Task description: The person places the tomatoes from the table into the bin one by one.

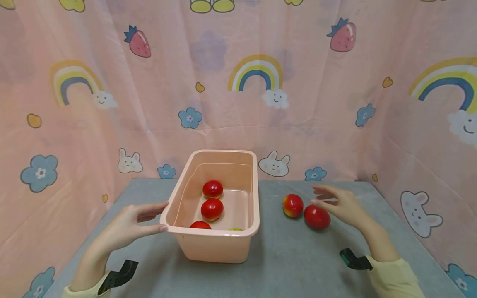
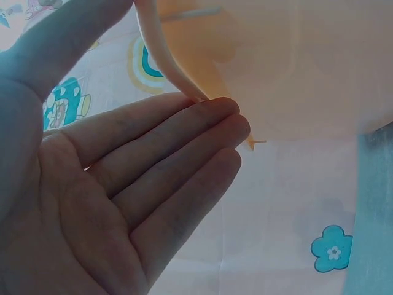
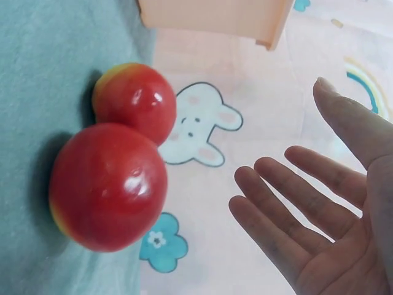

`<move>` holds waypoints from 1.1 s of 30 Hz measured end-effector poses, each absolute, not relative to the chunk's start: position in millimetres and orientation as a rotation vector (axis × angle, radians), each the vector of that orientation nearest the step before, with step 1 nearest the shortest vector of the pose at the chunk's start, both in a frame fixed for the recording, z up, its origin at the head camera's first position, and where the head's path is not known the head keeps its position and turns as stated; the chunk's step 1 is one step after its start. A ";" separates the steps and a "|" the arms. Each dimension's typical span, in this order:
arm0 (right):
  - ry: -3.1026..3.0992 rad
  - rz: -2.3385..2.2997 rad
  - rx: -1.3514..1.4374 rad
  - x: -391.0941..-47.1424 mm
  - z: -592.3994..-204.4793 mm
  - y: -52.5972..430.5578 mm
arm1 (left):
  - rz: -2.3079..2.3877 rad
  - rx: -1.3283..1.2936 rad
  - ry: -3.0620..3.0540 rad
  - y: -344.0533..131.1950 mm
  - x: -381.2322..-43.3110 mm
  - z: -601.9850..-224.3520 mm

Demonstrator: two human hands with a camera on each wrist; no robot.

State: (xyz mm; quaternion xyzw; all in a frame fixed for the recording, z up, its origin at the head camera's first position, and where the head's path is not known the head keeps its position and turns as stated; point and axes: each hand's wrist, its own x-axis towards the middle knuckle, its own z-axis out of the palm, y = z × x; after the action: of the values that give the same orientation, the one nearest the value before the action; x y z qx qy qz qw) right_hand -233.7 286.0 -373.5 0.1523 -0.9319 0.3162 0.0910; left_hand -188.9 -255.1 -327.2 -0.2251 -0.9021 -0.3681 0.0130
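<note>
My left hand [image 1: 130,223] touches the left front corner of a peach-coloured plastic bin [image 1: 218,247]. In the left wrist view its straight fingers [image 2: 178,178] lie against the rim, the thumb apart from them at the rim's other side. Inside the bin are a far red apple [image 1: 213,189], a middle apple [image 1: 212,210] and part of a near one [image 1: 199,224]. My right hand [image 1: 344,205] hovers with spread fingers beside two glossy apples, holding nothing. The nearer apple [image 1: 317,217] lies by its fingertips; the other apple [image 1: 292,205], yellow on one side, sits behind it.
A grey-blue cloth [image 1: 294,265] covers the table. Behind and at both sides hangs a pink curtain [image 1: 231,120] printed with rainbows and rabbits. A small yellow-green thing [image 1: 235,229] barely shows over the bin's front rim. Dark straps circle both wrists.
</note>
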 end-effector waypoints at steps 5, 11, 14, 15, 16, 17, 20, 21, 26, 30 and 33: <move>-2.771 0.950 0.423 -232.9 -379.1 292.1 | -1.148 -0.697 -2.811 -255.6 -188.8 -327.5; -2.795 0.952 0.393 -231.8 -384.8 298.8 | -1.154 -0.683 -2.823 -255.8 -188.3 -327.6; -2.801 0.954 0.381 -231.6 -387.4 301.0 | -1.159 -0.680 -2.820 -255.8 -188.4 -328.1; -2.802 0.951 0.377 -231.5 -388.5 301.7 | -1.161 -0.682 -2.817 -255.8 -188.4 -328.3; -2.803 0.950 0.375 -231.4 -389.6 302.5 | -1.162 -0.683 -2.815 -255.8 -188.5 -328.5; -2.805 0.950 0.372 -231.3 -390.8 303.3 | -1.164 -0.685 -2.813 -255.7 -188.5 -328.6; -2.813 0.940 0.363 -230.9 -394.8 305.9 | -1.167 -0.689 -2.807 -255.7 -188.5 -328.7; -2.813 0.940 0.359 -230.7 -396.3 306.9 | -1.166 -0.689 -2.807 -255.6 -188.4 -328.6; -2.820 0.928 0.325 -229.6 -404.8 311.9 | -1.161 -0.682 -2.813 -255.3 -188.0 -328.3; -2.839 0.928 0.287 -229.4 -413.0 316.1 | -1.161 -0.678 -2.813 -255.0 -188.1 -328.0; -2.856 0.934 0.270 -230.0 -418.4 319.3 | -1.162 -0.682 -2.809 -254.8 -188.1 -328.1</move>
State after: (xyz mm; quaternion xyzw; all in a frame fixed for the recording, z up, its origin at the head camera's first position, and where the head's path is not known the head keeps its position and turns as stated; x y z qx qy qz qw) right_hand -230.0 319.3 -418.4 0.0892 -0.9448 0.3091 0.0624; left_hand -188.1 -254.8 -328.1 -0.2189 -0.9016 -0.3729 0.0132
